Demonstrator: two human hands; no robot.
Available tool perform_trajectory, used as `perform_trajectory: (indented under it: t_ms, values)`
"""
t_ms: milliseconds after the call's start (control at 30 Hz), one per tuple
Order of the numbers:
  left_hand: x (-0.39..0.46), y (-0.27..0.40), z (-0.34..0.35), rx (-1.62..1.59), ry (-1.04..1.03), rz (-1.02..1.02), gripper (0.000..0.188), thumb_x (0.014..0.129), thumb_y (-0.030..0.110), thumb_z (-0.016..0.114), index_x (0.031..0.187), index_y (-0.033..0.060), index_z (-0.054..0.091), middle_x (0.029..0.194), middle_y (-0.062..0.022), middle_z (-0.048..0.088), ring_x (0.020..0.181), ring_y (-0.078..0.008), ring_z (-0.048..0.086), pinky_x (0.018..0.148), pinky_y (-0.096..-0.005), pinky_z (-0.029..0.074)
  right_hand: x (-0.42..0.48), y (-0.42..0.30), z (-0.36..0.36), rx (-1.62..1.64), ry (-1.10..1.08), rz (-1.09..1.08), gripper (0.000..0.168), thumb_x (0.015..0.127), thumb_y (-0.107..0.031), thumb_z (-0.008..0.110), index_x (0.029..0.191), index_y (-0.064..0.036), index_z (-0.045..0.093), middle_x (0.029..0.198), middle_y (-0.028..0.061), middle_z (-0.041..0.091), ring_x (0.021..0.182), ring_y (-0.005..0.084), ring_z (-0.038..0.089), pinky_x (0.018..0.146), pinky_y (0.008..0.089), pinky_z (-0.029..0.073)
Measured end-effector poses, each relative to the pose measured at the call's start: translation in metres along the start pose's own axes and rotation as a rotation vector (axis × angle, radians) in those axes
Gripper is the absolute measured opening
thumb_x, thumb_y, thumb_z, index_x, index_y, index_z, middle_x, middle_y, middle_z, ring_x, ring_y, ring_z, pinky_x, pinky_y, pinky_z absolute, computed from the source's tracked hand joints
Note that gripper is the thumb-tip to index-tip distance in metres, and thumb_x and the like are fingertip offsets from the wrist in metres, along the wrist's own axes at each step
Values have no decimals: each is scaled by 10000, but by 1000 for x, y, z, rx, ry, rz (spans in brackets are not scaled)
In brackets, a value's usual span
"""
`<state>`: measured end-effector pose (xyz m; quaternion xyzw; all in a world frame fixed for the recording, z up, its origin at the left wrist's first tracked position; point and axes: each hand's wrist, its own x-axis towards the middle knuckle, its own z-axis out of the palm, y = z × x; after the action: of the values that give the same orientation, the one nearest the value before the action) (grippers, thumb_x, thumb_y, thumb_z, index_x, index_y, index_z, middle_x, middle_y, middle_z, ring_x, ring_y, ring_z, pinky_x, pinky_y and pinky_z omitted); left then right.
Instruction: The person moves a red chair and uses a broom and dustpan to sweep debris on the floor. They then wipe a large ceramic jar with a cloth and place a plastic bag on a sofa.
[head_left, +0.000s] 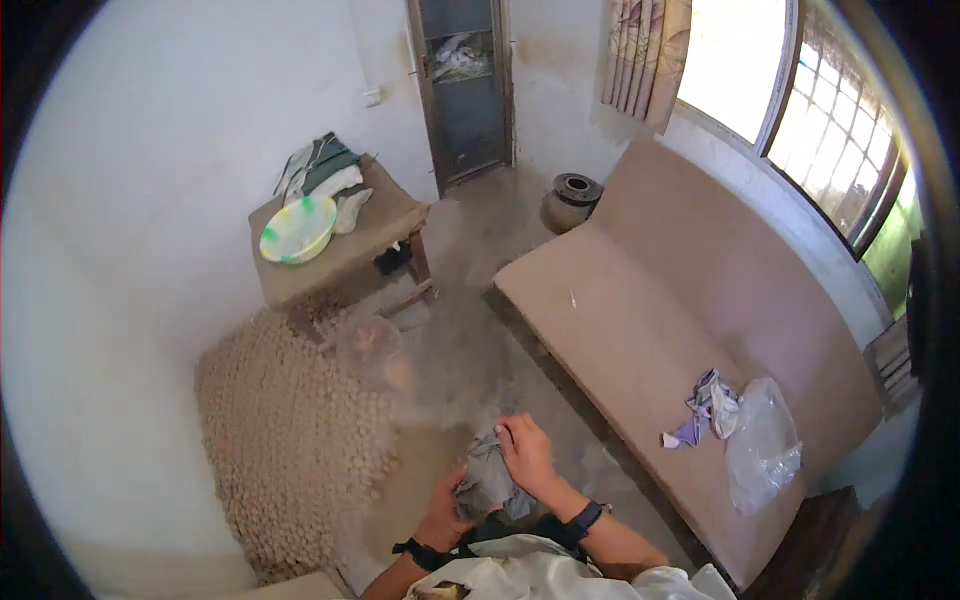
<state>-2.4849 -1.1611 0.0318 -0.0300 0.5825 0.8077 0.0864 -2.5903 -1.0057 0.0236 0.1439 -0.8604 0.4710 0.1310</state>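
Note:
A crumpled grey cloth (487, 476) is held between both hands, low in the middle of the view. My left hand (444, 510) grips its left side, with the thumb on top and some fingers hidden behind the fabric. At the upper right edge of the cloth, my right hand (529, 454) pinches a fold between thumb and fingers. Each wrist wears a black band. White fabric (517, 566) lies across my lap just below the hands.
A heap of small round brownish things (292, 442) covers the floor at left. Beyond it, a table (330, 270) bears a green-and-white basin (300, 229) and folded cloths (322, 169). On the brown sofa (600, 322) at right lie a clear plastic bag (765, 450) and crumpled clothing (709, 409). A round pot (570, 206) stands behind.

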Motion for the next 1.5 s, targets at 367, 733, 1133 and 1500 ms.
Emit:
perform_trajectory:
  t_ms: [367, 733, 1133, 1500]
  values:
    - [282, 40, -68, -625, 103, -435, 555, 827, 45, 794, 1329, 58, 558, 1237, -83, 649, 1217, -186, 585, 1002, -400, 538, 211, 83, 60, -121, 24, 18, 294, 861, -20, 648, 1154, -35, 639, 1033, 183, 647, 908, 410, 648, 759, 476, 535]
    - [587, 46, -97, -672, 230, -579, 449, 1000, 457, 501, 1318, 163, 620, 1308, -77, 646, 1200, -294, 621, 971, -548, 538, 460, 206, 86, 1, -162, 117, 448, 971, -255, 581, 1363, -42, 547, 1271, 222, 607, 1158, 419, 585, 984, 499, 482]
    - [845, 9, -53, -318, -307, -577, 476, 933, 190, 696, 1372, 112, 531, 1350, -90, 591, 1233, -237, 591, 1029, -408, 511, 605, 338, 52, -27, -35, 552, 429, 1027, -269, 494, 1375, -24, 543, 1253, 299, 604, 1109, 478, 609, 932, 505, 504]
    - [1103, 26, -22, 177, -624, -292, 371, 1003, 199, 594, 1349, 67, 565, 1267, -62, 646, 1178, -198, 621, 1051, -367, 486, 773, 464, 89, -209, 152, 892, 412, 1003, -274, 541, 1334, -29, 563, 1201, 278, 637, 1045, 468, 641, 880, 532, 534]
